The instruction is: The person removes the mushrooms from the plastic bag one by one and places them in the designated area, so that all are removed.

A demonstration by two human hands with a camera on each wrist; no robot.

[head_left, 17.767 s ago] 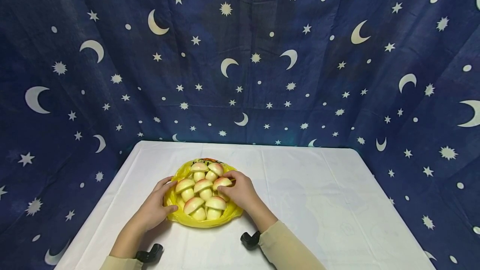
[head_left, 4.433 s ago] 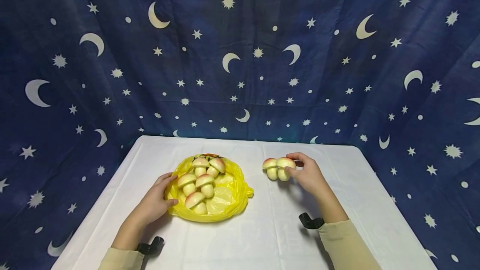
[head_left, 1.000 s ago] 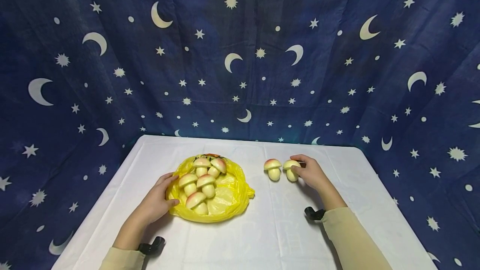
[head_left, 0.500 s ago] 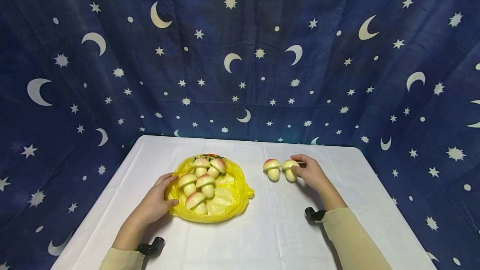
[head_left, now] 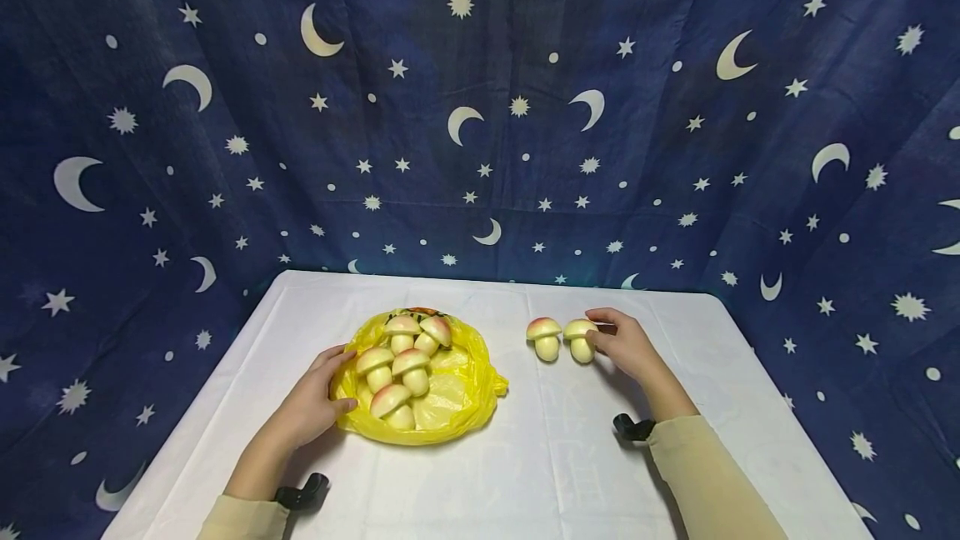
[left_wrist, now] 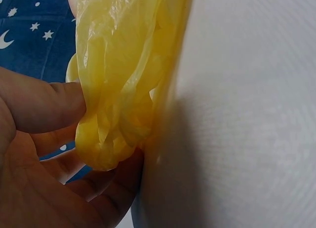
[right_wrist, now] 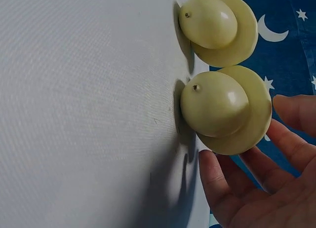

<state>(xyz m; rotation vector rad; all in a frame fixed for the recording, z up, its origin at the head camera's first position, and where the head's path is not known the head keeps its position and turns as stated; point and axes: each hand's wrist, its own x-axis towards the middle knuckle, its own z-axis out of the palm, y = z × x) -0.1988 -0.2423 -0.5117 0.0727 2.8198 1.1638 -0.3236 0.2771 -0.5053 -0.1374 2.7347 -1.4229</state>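
Right grip (head_left: 624, 347) has moved off a tiny bit, fingers (right_wrist: 215, 178) spread | mushroom (head_left: 581, 342) sits on desk (head_left: 480, 486) just beside it, creamy, pinkish top | left grip (head_left: 311, 402) pinches yellow bag (head_left: 463, 419)

the head view looks forward and down; both wrist views, much nearer, share its table (head_left: 450, 490) and curtain (head_left: 420, 127).

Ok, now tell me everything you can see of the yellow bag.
The yellow bag looks like thin, glossy plastic, wrinkled. It lies open on the white table, its crumpled edge forming a rim, with a bunched tuft at the right and dark and orange print at the far edge. Five mushroom-shaped pieces rest in it; the left hand grips its left side.
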